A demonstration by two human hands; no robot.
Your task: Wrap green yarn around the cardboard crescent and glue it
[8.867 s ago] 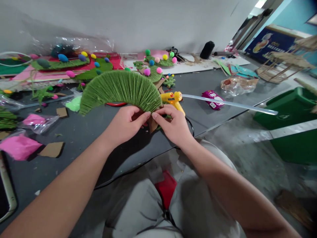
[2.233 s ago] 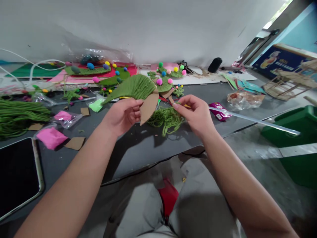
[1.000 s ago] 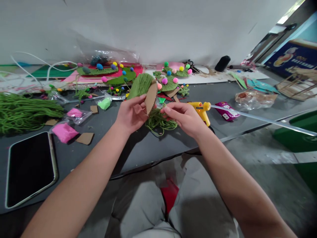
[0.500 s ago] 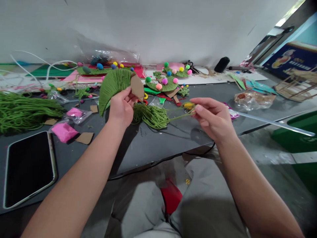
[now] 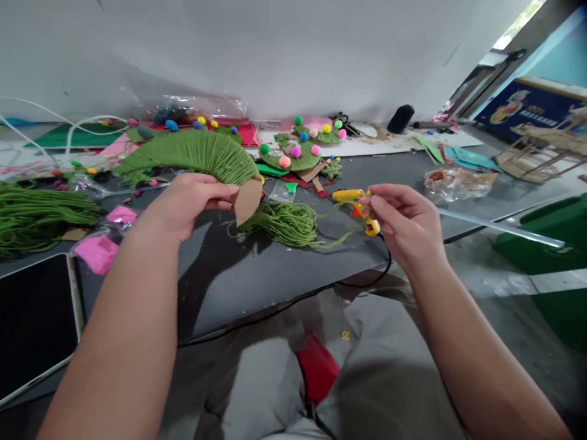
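Two hands, both pinched: left hand [image 5: 192, 205] has thumb and fingers closed on the bare cardboard end [image 5: 248, 198] of the green crescent [image 5: 188, 153]; right hand [image 5: 406, 223] grips thin yarn strands [image 5: 337, 205]. Crescent's held above the table [image 5: 275, 287], back from the front edge. Risks, my read: strands could snag on the glue gun [image 5: 348, 195], since they cross in front (contact unclear); a hard pull could tangle the near bundle [image 5: 287, 223]; a loose left grip could let the wrap slip. Count: one crescent, two yarn bundles, one glue gun, two pink packets [image 5: 97, 252], one tablet [image 5: 36, 324] by the front edge, far left.
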